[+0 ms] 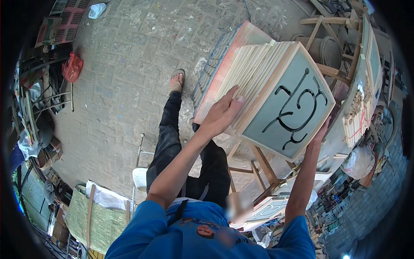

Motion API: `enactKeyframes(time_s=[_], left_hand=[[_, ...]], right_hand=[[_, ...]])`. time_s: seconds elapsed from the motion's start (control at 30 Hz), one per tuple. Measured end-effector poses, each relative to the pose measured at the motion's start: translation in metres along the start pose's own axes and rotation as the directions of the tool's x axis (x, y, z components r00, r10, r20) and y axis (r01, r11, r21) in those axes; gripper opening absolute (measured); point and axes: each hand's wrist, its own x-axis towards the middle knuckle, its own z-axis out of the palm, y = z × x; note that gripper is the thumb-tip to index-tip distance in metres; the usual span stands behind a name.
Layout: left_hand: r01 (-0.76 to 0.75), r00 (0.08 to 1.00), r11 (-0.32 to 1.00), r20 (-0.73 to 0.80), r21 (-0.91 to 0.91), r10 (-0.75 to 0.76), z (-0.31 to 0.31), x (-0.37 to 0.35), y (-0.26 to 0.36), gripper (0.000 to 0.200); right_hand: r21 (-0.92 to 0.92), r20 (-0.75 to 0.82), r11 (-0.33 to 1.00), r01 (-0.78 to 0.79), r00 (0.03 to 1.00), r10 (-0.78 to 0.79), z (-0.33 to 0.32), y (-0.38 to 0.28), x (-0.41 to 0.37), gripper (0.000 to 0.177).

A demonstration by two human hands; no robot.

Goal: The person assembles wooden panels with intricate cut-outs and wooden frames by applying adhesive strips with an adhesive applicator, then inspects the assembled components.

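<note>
Both hands are set against a stack of wood-framed panels (258,73), which is held tilted in front of the person, above the knees. The left hand (222,113) is laid open and flat on the upper edges of the frames, with the fingers stretched out and the thumb spread. The right hand (321,131) is pressed to the lower right edge of the front panel (288,101); most of it is hidden behind the frame, so it cannot be told whether the fingers are closed round the edge. The front panel is painted grey-green and is marked with broad black strokes (their meaning cannot be read). A pink-orange board (224,64) is seen at the far side of the stack, touching it. Wooden legs (263,166) of some frame are seen beneath the stack; whether the stack rests on them cannot be told.

Black trousers (170,146) and a sandalled foot (177,80) are seen stretched over the paved ground (125,86). A white chair (139,178) is placed just beside the legs. A red bag (72,67) lies well apart at the left. A bundle of wooden sticks (355,116), tied with red string, is stood at the right, near the right hand.
</note>
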Motion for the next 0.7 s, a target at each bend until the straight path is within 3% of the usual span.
enactKeyframes(time_s=[0.07,0.17,0.3,0.37,0.43,0.47,0.5,0.57,0.6,0.7], left_hand=[[0.006,0.999,0.996,0.036,-0.090,-0.003,0.001,0.003,-0.013,0.076],[-0.051,0.997,0.998,0.049,-0.032,0.052,-0.001,0.011,-0.027,0.075],[-0.009,0.998,0.993,0.058,-0.116,0.016,-0.010,0.008,-0.031,0.072],[-0.044,0.997,0.980,-0.076,-0.197,0.029,-0.030,0.010,-0.036,0.061],[-0.193,0.961,0.956,-0.239,-0.220,0.139,-0.050,-0.003,-0.047,0.047],[-0.192,0.945,0.954,-0.304,-0.231,0.116,-0.063,-0.004,-0.064,0.038],[-0.202,0.920,0.963,-0.371,-0.176,0.126,-0.073,-0.012,-0.068,0.036],[-0.056,0.909,0.997,-0.410,0.048,0.071,-0.090,-0.043,-0.063,0.035],[-0.030,0.895,0.994,-0.440,0.105,0.073,-0.101,-0.054,-0.079,0.032],[0.110,0.834,0.960,-0.549,0.259,0.052,-0.115,-0.089,-0.115,0.022]], right_hand=[[-0.018,-0.015,1.000,-0.009,1.000,0.009,-0.002,0.000,-0.002,0.060],[0.078,-0.040,0.996,-0.050,0.998,0.053,0.007,-0.007,-0.009,0.055],[0.094,-0.072,0.992,-0.084,0.993,0.091,0.000,-0.014,-0.027,0.067],[0.079,-0.058,0.991,-0.107,0.992,0.111,-0.014,-0.017,-0.034,0.075],[-0.025,0.008,0.999,-0.046,0.999,0.046,-0.029,-0.023,-0.045,0.075],[-0.061,-0.086,0.997,0.045,0.995,-0.050,-0.026,-0.028,-0.058,0.063],[-0.043,-0.087,0.998,0.048,0.995,-0.051,-0.035,-0.028,-0.067,0.063],[-0.200,-0.140,0.925,0.324,0.925,-0.354,-0.055,-0.029,-0.089,0.044],[-0.180,-0.153,0.927,0.329,0.922,-0.357,-0.061,-0.028,-0.100,0.044],[0.004,-0.097,0.842,0.540,0.838,-0.537,-0.071,-0.017,-0.155,0.013]])
